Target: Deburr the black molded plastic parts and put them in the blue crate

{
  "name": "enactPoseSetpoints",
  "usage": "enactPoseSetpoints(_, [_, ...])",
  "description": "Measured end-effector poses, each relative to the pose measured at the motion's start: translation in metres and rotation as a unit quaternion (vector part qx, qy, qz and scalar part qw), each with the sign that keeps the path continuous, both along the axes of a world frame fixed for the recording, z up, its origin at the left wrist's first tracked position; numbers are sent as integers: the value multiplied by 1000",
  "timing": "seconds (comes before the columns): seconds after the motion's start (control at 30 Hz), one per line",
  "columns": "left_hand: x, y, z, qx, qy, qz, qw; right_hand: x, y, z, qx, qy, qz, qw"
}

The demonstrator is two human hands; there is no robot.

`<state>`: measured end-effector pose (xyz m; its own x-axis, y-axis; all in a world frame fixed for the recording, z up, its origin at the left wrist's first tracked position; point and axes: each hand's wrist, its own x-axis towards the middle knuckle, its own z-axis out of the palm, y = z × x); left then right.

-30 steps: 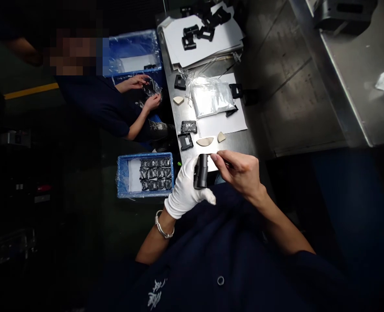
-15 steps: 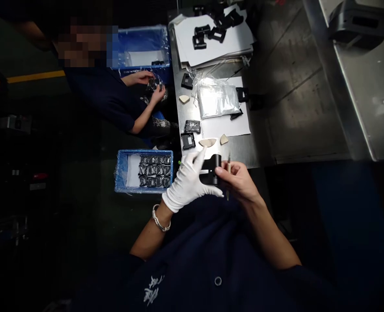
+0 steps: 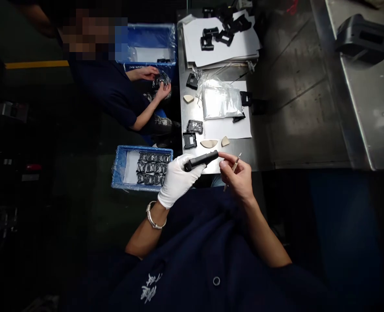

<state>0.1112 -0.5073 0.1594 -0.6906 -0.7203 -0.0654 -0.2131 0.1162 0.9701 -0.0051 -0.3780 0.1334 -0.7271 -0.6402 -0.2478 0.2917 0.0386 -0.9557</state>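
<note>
While the white-gloved left hand (image 3: 178, 180) has its fingers and thumb wrapped on the long black hard-looking part (image 3: 202, 160), the part juts from that grip up and right, toward the bare right hand (image 3: 239, 177). Long axis: shallow diagonal, lower-left end in the glove, upper-right end at the right index fingertip; looks like contact, can't swear to it from where I stand. Left is nearer and carries it. Right grip is curled nearly closed, pinching a thin pale pen-like tool (image 3: 235, 165), tilted, tip up, right of the part and apart from it. Part is held up, overlapping the near edge of the grey metal bench (image 3: 240, 147) in my line of sight; height can't be judged. Just past that edge: an off-white curved piece (image 3: 209, 144), an off-white wedge-shaped chunk (image 3: 225, 141), a flat black frame-like piece (image 3: 189, 141). I'd call it tight that way, and left too, where a blue plastic bin (image 3: 120, 167) sits behind the glove. More slack rightward, I reckon, past the tool. Co-worker's hands (image 3: 163, 91) are well apart, across the bench's left edge.
</note>
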Motion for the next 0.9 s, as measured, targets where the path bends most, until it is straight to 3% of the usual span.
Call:
enactPoseSetpoints(0.17, [1, 3, 4, 0, 10, -16, 1000, 0, -6, 23, -28, -16, 23, 999])
enactPoseSetpoints(0.4, [2, 8, 5, 84, -2, -14, 996, 3, -8, 19, -50, -66, 15, 996])
enactPoseSetpoints(0.47, [3, 6, 6, 55, -1, -20, 998, 3, -7, 18, -56, -66, 13, 996])
enactPoseSetpoints(0.63, [3, -1, 7, -107, 39, -53, 992, 4, -7, 23, -55, -50, 7, 997])
enactPoseSetpoints(0.9, [5, -6, 6, -127, 82, -56, 987, 8, -6, 24, -82, -42, 16, 996])
